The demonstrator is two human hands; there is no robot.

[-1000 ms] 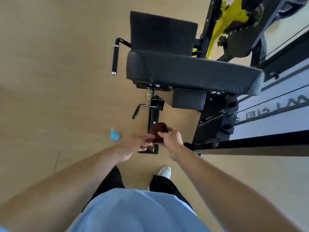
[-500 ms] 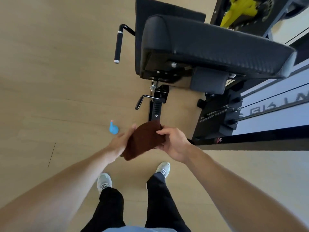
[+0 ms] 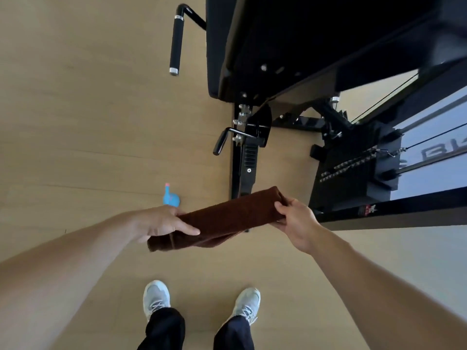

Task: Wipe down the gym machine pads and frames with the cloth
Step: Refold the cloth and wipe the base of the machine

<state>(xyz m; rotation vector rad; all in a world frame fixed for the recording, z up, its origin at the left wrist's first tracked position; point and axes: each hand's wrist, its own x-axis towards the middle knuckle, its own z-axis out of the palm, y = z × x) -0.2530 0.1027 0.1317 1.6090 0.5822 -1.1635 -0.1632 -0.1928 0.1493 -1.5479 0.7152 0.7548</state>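
A dark brown folded cloth point(image 3: 227, 218) stretches between my two hands in front of me, above the floor. My left hand point(image 3: 161, 222) holds its left end, thumb on top. My right hand point(image 3: 294, 218) pinches its right end with curled fingers. Just beyond the cloth stands the black gym machine: its padded seat point(image 3: 290, 46) fills the top of the view in shadow. Below it are the black seat post point(image 3: 246, 162) and an adjustment lever point(image 3: 222, 142). A black side handle point(image 3: 176, 44) with silver rings sticks out at the machine's left.
A small blue spray bottle point(image 3: 170, 198) lies on the wooden floor left of the seat post. The weight stack and cables point(image 3: 353, 170) stand at the right, with a black base rail point(image 3: 391, 210) along the floor. My grey shoes point(image 3: 155, 299) are below.
The cloth was bunched small between my hands; it has been opened out into a long folded strip. My hands moved apart, and the view has come closer under the seat.
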